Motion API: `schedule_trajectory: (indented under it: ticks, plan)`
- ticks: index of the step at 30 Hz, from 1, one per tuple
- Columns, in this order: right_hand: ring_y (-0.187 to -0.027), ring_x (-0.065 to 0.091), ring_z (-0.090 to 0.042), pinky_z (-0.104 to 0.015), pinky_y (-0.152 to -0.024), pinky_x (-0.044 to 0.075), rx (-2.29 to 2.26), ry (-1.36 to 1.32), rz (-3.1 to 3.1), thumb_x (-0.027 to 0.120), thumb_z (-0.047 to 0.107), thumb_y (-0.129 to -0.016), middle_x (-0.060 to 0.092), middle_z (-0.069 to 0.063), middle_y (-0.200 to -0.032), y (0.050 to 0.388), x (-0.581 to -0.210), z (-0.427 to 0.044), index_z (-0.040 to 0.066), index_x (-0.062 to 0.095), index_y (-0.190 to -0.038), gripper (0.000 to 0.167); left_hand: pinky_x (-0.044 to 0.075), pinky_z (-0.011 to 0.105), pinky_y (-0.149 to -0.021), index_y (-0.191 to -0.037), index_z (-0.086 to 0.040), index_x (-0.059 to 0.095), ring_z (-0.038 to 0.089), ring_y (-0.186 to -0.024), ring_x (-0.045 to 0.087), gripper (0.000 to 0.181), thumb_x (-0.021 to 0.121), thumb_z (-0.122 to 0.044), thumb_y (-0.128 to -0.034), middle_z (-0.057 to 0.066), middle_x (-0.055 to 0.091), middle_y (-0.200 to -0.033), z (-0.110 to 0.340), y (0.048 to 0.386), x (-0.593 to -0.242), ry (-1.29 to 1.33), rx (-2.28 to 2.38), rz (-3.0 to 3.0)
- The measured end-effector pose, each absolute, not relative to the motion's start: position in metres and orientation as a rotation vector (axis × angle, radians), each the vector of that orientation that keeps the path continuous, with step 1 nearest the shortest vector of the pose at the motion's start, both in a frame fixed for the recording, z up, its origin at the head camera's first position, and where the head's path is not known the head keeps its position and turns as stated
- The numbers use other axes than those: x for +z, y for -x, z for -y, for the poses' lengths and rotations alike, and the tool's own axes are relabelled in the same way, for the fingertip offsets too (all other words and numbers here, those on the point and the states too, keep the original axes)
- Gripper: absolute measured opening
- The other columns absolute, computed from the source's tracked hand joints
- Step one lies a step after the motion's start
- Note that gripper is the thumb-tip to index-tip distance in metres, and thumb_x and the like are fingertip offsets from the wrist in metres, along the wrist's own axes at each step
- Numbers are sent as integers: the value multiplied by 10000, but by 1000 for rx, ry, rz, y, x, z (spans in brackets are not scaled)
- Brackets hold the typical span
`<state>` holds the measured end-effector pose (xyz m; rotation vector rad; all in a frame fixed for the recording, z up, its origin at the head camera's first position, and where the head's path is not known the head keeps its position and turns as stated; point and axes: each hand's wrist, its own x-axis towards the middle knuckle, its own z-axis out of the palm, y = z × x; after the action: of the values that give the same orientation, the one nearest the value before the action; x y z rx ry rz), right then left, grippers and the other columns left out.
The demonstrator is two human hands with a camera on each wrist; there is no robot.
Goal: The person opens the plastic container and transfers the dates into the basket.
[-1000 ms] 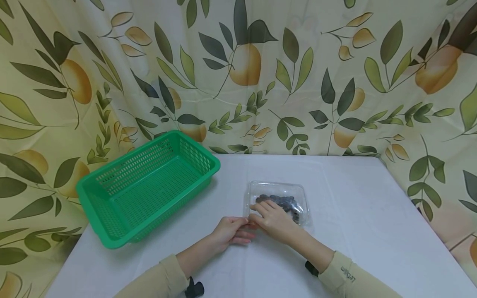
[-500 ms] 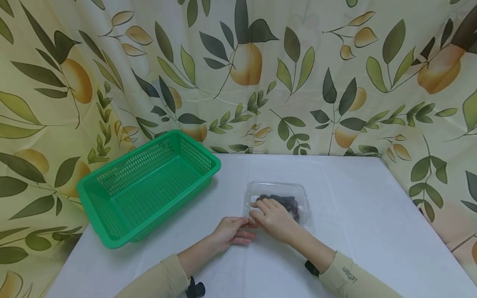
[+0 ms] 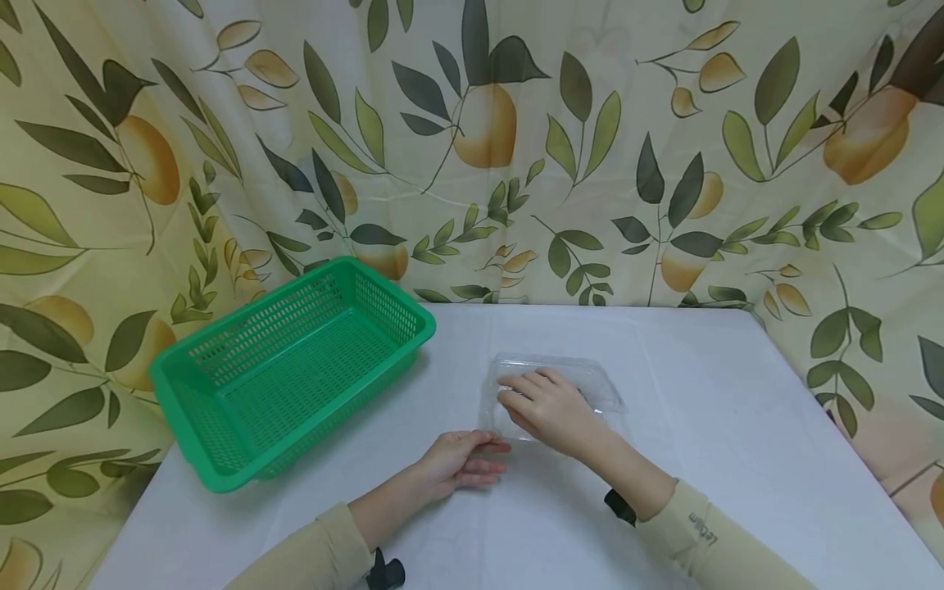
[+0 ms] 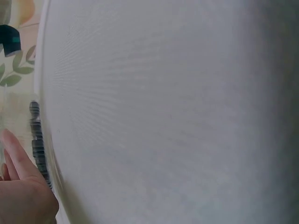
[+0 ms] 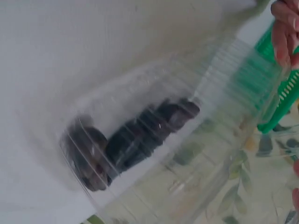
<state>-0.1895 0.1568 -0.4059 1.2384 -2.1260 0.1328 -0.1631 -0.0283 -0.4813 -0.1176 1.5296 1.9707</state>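
Note:
A clear plastic clamshell container (image 3: 605, 385) lies on the white table, its lid tipped partly up. Dark grapes (image 5: 135, 140) show through its wall in the right wrist view; from the head, my right hand and the glare mostly hide them. My left hand (image 3: 460, 465) pinches the container's near left corner between thumb and fingers, the other fingers loosely spread. Over the container, my right hand (image 3: 553, 410) holds the lid's edge with bent fingers; its fingertips just enter the right wrist view. Fingers (image 4: 18, 161) of a hand appear in the left wrist view, beside the dark grapes.
A green plastic basket (image 3: 409, 360) with slotted walls stands at an angle on the left of the table (image 3: 708, 426). Behind the table hangs a leaf-and-fruit patterned curtain (image 3: 590, 205). Each wrist wears a dark camera mount.
My right hand has moved slightly up and to the right, and the container's lid has risen with it. The left hand stays at the near corner.

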Motion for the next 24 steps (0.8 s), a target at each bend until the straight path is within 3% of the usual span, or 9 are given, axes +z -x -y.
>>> schedule_trajectory:
  ticks: [2, 5, 8, 12, 24]
  plan:
    - [-853, 612, -203, -365, -768, 479, 148, -1228, 2127, 621, 152, -831, 650, -35, -978, 192, -402, -159, 106, 627, -923, 103, 533, 341, -708, -1129, 17, 593, 195, -816, 677, 320, 492, -214, -932, 128, 648, -1086, 28, 163, -481, 122, 1967, -1526]
    - [-854, 607, -210, -368, -753, 482, 172, -1221, 2124, 504, 190, -923, 639, -44, -972, 196, -396, -163, 97, 619, -976, 157, 533, 336, -709, -1130, 18, 589, 182, -806, 677, 323, 493, -216, -929, 129, 652, -1074, 28, 163, -481, 131, 1964, -1525]
    - [-845, 606, -216, -362, -727, 484, 181, -1212, 2119, 573, 138, -874, 634, -60, -961, 202, -391, -168, 86, 612, -1025, 164, 533, 334, -709, -1136, 14, 583, 174, -792, 677, 326, 502, -218, -921, 133, 656, -1061, 27, 162, -481, 145, 1970, -1517]
    - [-823, 609, -227, -356, -705, 489, 157, -1180, 2095, 688, 32, -712, 639, -76, -942, 211, -384, -174, 76, 613, -1058, 357, 534, 328, -704, -1111, -7, 596, 165, -773, 678, 305, 519, -222, -909, 138, 661, -1042, 26, 162, -482, 165, 1979, -1503]
    - [-848, 605, -270, -391, -722, 489, 131, -1095, 2143, 675, -5, -744, 635, -98, -934, 246, -363, -190, 71, 622, -1051, 321, 530, 340, -729, -1084, -30, 591, 187, -809, 675, 257, 512, -198, -907, 148, 665, -1025, 27, 163, -481, 188, 1986, -1466]
